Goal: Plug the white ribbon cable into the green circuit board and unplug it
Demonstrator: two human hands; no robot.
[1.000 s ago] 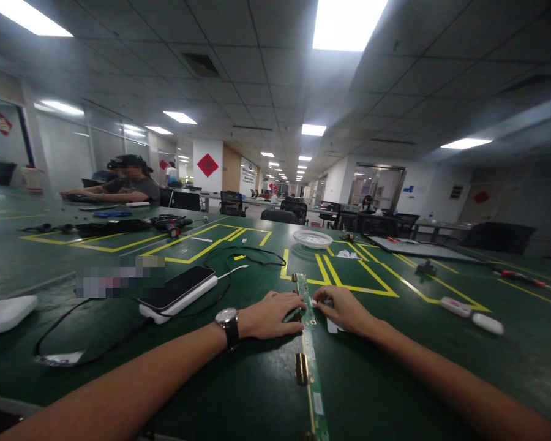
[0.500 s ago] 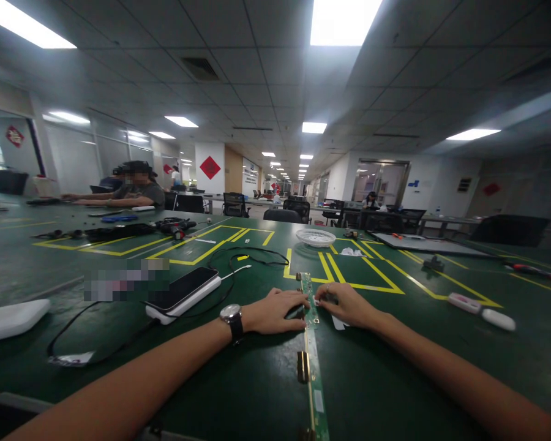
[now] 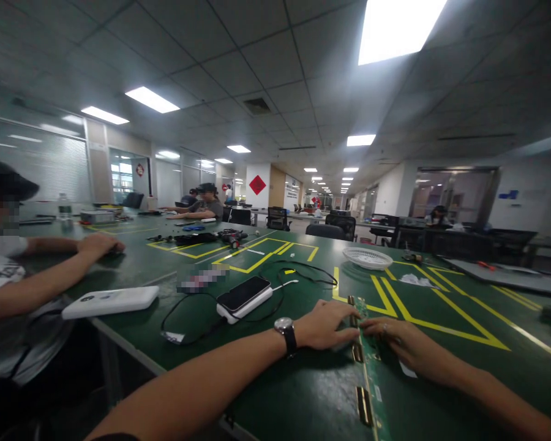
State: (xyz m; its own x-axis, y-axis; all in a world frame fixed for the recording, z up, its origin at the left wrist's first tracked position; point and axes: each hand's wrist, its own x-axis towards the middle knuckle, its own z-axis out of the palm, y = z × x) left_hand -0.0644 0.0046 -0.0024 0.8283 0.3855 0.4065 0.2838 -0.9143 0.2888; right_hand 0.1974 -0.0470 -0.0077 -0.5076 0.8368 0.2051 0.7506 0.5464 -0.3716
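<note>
A long, narrow green circuit board (image 3: 377, 392) lies on the green table, running toward me, with gold-brown flex strips (image 3: 363, 405) along its left edge. My left hand (image 3: 327, 324), with a watch (image 3: 284, 329) on its wrist, grips the board's left edge near the far end, fingers and thumb at the flex strips. From the right, my right hand (image 3: 401, 340) has its fingertips closed on the same far part of the board. Whether a small piece is pinched there is hidden. A white scrap (image 3: 408, 369) shows under my right hand.
A phone (image 3: 243, 293) lies on a white power bank (image 3: 245, 308), with a black cable looping round. Left sit a white case (image 3: 111, 302) and a co-worker's hand (image 3: 100, 244). A white basket (image 3: 367, 258) and crumpled paper (image 3: 416, 280) stand beyond, among yellow tape lines.
My view has swung left, so the scene sits further right and a co-worker at the left edge is visible. Both my hands stay at the board's far end; my right fingers reach further over it.
</note>
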